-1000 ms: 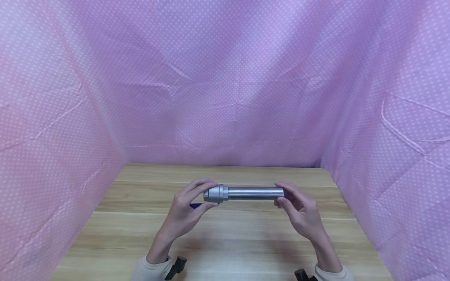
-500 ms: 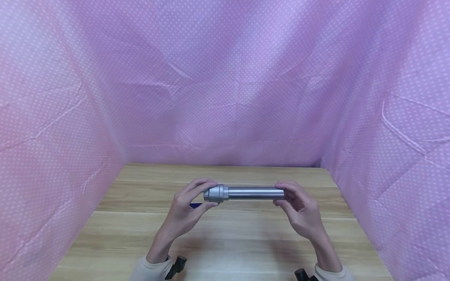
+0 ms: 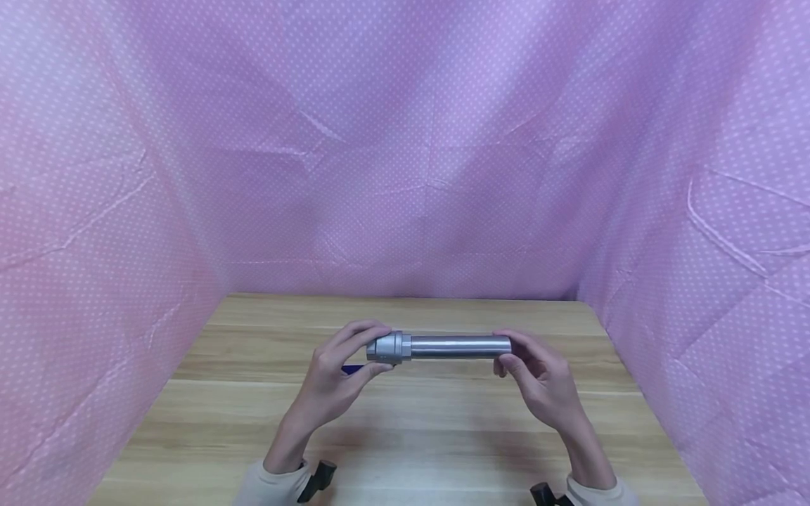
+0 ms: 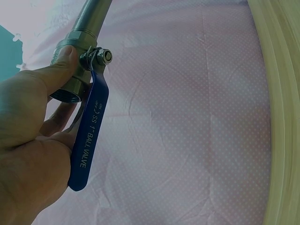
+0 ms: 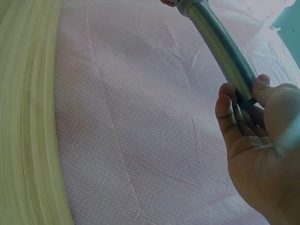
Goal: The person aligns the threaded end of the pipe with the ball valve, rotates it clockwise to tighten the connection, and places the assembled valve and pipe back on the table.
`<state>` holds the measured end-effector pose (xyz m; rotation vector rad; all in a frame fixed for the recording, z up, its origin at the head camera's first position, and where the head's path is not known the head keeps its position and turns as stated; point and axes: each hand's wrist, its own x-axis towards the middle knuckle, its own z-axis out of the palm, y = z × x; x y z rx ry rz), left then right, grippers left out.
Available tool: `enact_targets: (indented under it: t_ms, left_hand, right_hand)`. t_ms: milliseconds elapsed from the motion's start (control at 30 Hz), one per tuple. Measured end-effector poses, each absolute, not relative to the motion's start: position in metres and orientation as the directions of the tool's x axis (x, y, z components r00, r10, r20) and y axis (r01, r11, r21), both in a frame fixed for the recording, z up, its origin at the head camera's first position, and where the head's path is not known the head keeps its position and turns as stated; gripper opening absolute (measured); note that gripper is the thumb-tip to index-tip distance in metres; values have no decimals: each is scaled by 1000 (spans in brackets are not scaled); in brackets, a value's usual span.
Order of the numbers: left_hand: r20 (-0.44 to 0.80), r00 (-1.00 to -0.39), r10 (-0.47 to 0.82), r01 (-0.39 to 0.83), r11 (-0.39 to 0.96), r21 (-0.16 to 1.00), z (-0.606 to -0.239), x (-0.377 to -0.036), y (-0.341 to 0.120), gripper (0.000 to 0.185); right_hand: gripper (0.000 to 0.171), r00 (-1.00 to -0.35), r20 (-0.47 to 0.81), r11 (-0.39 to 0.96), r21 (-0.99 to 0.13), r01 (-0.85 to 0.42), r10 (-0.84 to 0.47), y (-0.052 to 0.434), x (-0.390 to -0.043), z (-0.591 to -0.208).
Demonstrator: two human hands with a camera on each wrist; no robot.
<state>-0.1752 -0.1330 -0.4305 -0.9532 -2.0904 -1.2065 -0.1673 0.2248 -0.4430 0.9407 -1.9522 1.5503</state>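
A person holds a metal pipe (image 3: pixel 460 347) level above the wooden table (image 3: pixel 405 429), over its middle and clear of the surface, with a ball valve (image 3: pixel 387 348) fitted on the pipe's left end. The left hand (image 3: pixel 335 376) grasps the valve body, fingers curled over the top and thumb underneath; the left wrist view shows the thumb pressed against the steel body just beside the nut that fastens the handle. The blue handle (image 4: pixel 88 138) hangs from that nut along the palm and bears white lettering that reads "SS 1" BALL VALVE", with a small mark above it too fine to read. In the head view only a sliver of blue peeks out below the valve, on the side nearer the person. The right hand (image 3: pixel 541 379) pinches the pipe's free right end, fingers over it and thumb beneath; the right wrist view shows a dark band around the pipe right where the fingertips close on it. Pink fabric with white dots (image 3: pixel 405 154) stands behind the table and along both its sides, and beige sleeves cover both wrists at the table's near edge.
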Motion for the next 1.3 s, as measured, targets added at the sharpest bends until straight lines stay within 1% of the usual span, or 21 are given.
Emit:
enact_targets:
  t_ms: [133, 300, 567, 800, 1033, 1200, 1300]
  left_hand:
    - [733, -608, 305, 787, 353, 505, -430, -175, -134, 65]
    - [732, -610, 303, 785, 358, 506, -430, -175, -134, 63]
    - [738, -599, 311, 794, 353, 495, -429, -175, -133, 63]
    - [742, -593, 313, 797, 358, 486, -430, -174, -132, 64]
    - [747, -587, 311, 803, 342, 489, -429, -174, -131, 63]
    - [740, -599, 307, 794, 346, 499, -429, -174, -131, 63]
    - [737, -603, 306, 791, 353, 500, -430, -175, -132, 63]
  right_hand:
    - [55, -656, 724, 94, -653, -751, -215, 224, -167, -441]
    - [60, -608, 759, -14, -628, -778, -233, 222, -169, -440]
    - [58, -583, 778, 0, -600, -800, -233, 223, -170, -443]
    - [57, -612, 754, 74, -614, -786, -238, 224, -170, -446]
    - [46, -672, 711, 251, -625, -739, -208, 224, -167, -444]
    - [44, -691, 693, 256, -644, -721, -206, 223, -166, -444]
    - [47, -702, 684, 223, -665, -712, -199, 222, -166, -445]
